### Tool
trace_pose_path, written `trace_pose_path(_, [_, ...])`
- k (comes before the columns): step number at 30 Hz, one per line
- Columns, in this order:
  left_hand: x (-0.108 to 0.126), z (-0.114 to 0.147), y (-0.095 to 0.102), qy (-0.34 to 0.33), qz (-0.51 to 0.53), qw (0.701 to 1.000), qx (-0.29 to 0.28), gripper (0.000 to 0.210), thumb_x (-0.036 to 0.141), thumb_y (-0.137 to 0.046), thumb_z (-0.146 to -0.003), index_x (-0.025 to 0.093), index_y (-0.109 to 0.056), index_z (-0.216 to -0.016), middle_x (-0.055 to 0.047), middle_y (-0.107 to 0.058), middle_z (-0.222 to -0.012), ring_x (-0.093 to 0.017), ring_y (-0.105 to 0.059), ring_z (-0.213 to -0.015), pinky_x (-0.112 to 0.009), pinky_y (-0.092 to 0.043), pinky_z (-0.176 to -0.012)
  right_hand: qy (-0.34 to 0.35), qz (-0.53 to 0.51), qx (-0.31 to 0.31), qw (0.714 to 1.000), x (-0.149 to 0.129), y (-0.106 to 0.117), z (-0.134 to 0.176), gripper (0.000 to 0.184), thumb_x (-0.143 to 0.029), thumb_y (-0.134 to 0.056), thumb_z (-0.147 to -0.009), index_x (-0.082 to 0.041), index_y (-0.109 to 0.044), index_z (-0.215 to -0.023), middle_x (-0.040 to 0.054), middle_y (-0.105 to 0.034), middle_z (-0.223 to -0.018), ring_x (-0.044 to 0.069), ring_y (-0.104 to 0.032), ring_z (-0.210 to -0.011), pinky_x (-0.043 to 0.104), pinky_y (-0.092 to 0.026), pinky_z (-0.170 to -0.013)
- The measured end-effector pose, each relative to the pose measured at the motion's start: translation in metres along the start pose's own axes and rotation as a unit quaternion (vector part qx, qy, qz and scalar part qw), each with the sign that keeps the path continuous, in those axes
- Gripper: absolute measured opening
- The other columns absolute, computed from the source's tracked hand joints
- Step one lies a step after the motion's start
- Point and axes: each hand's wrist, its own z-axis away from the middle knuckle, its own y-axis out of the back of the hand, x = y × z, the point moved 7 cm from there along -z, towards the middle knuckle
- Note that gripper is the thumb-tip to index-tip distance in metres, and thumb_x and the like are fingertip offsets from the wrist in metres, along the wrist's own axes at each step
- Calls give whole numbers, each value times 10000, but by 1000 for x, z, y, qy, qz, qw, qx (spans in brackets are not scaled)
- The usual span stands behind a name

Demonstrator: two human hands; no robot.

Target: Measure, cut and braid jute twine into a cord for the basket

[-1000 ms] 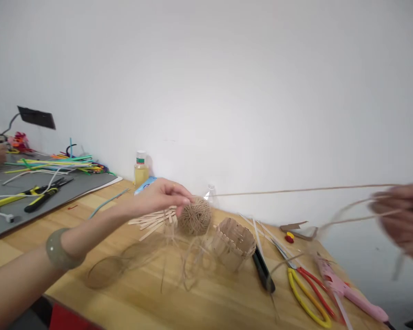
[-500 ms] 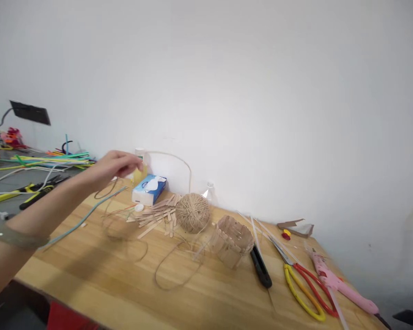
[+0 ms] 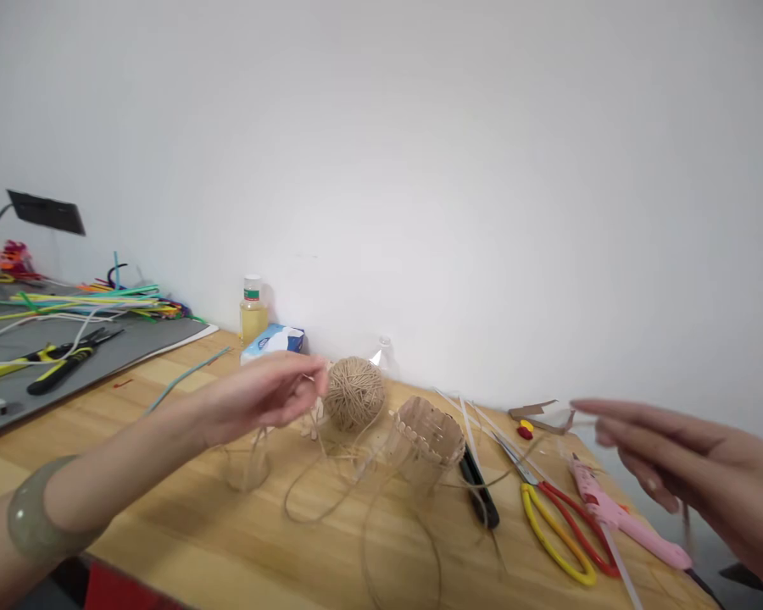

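My left hand (image 3: 273,391) is over the table in front of the ball of twine (image 3: 354,392), its fingers curled together. Strands hang below it, and what lies inside the curled fingers is partly hidden. On the right, my right hand (image 3: 680,466) is raised with long straight fingers, and its thumb and forefinger pinch a length of twine (image 3: 441,559). That twine trails left across the table in loose loops. Between the hands stands a small basket of wooden craft sticks (image 3: 427,436), touched by neither hand.
Scissors (image 3: 556,529), a black utility knife (image 3: 480,491) and a pink glue gun (image 3: 636,525) lie at the right. A tissue pack (image 3: 280,339) and a bottle of yellow liquid (image 3: 253,318) stand behind my left hand. Pliers (image 3: 69,364) and pipe cleaners (image 3: 102,296) lie on the grey mat.
My left hand has come right and down, nearer the ball of twine. My right hand has entered from the right with twine, and loose strands now stretch towards it.
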Motion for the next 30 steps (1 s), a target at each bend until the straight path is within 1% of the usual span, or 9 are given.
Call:
trace_pose_path(3, [-15, -7, -42, 48, 11, 998, -44, 347, 408, -463, -814, 119, -589, -669, -26, -582, -502, -81, -501, -424, -162, -350, -404, -6, -84, 17, 996, -16, -32, 20, 302, -433, -679, -601, -309, -677, -876, 15, -625, -652, 127, -542, -491, 204, -483, -435])
trace_pose_path(6, [-29, -17, -86, 74, 45, 990, -108, 402, 440, -446, -814, 94, -643, -762, -102, -664, -742, -143, -616, -652, -237, -459, -611, 40, 3, -204, 978, -31, -109, 49, 253, -364, -561, -751, -292, -651, -975, 27, -653, -842, 143, -599, -653, 232, -519, -577])
trace_pose_path(10, [-36, -34, -97, 60, 90, 991, -76, 277, 364, -535, -768, 113, -653, -768, -73, -657, -727, -118, -593, -635, -219, -445, -598, 165, 48, -316, 933, -36, -155, 77, 215, -236, -519, -772, -264, -671, -921, 24, -649, -917, 165, -604, -801, 228, -502, -647])
trace_pose_path(14, [-28, -38, -78, 38, 49, 997, -43, 246, 351, -541, -771, 132, -650, -744, -5, -579, -526, -83, -529, -466, -181, -393, -471, 171, 150, -284, 931, -25, -136, 61, 159, -274, -508, -804, -234, -661, -821, 14, -648, -744, 153, -592, -658, 242, -481, -611])
trace_pose_path(17, [-19, -29, -89, 57, -24, 987, -148, 349, 379, -459, -810, 116, -658, -695, -2, -522, -426, -81, -460, -359, -190, -350, -393, 168, 102, -194, 961, -30, -114, 32, 317, -377, -500, -826, -288, -511, -1131, 29, -569, -1103, 184, -538, -979, 292, -450, -809])
trace_pose_path(20, [-14, -14, -111, 103, -58, 957, -263, 389, 347, -390, -820, 122, -653, -644, -31, -558, -442, -111, -494, -360, -229, -406, -415, 158, 3, -311, 937, -33, -134, 21, 518, -450, -483, -828, -319, -309, -1298, 30, -407, -1295, 170, -362, -1199, 319, -333, -965])
trace_pose_path(22, [-8, -7, -119, 104, -65, 945, -302, 395, 314, -366, -817, 130, -639, -599, -39, -566, -441, -124, -508, -361, -244, -421, -427, 148, -39, -403, 902, -32, -152, 23, 419, -485, -402, -859, -265, -434, -1215, 44, -542, -1082, 159, -452, -1088, 313, -338, -939])
trace_pose_path(26, [4, -10, -92, 46, -93, 963, -249, 401, 268, -350, -809, 128, -624, -551, -44, -570, -431, -120, -531, -395, -215, -396, -432, 87, -62, -397, 912, -17, -156, 19, 384, -486, -408, -855, -164, -563, -714, -34, -383, -534, 90, -422, -544, 221, -376, -592])
trace_pose_path(30, [2, -17, -27, 14, -127, 983, -135, 427, 290, -342, -785, 117, -614, -506, -55, -576, -434, -121, -511, -397, -216, -383, -445, -9, -55, -256, 965, 3, -113, 12, 368, -479, -499, -798, -155, -514, -625, -61, -225, -488, 68, -221, -445, 193, -201, -427])
